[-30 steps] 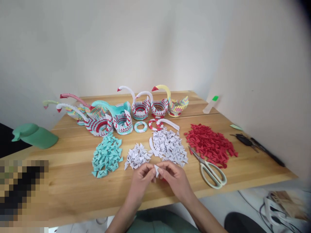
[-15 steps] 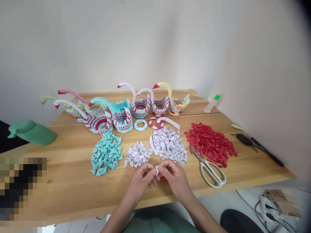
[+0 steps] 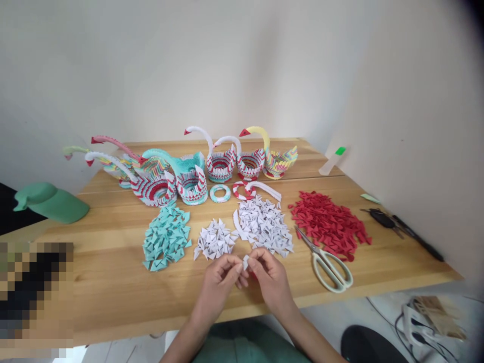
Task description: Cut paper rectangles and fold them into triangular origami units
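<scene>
Between my two hands, above the near edge of the table, is a small white folded paper piece (image 3: pixel 245 262). My left hand (image 3: pixel 219 280) pinches it from the left with thumb and forefinger. From the other side my right hand (image 3: pixel 270 277) grips it the same way. A bit of red shows under the right fingers, mostly hidden. Just beyond lie a small pile of white paper triangles (image 3: pixel 215 239) and a larger white pile (image 3: pixel 264 227). Scissors (image 3: pixel 328 267) rest right of my right hand, by a red pile (image 3: pixel 328 222).
Teal triangles (image 3: pixel 166 239) lie to the left. Behind stand several paper swans (image 3: pixel 192 186), with a teal-white ring (image 3: pixel 220 193), a red-white ring (image 3: pixel 242 190) and a curved white strip (image 3: pixel 266 189). A green container (image 3: pixel 51 202) lies far left; black tools (image 3: pixel 381 218) lie right.
The white paper piece has turned slightly between my fingertips and shows more of its face. The camera view has shifted a little; the things on the table stay in place.
</scene>
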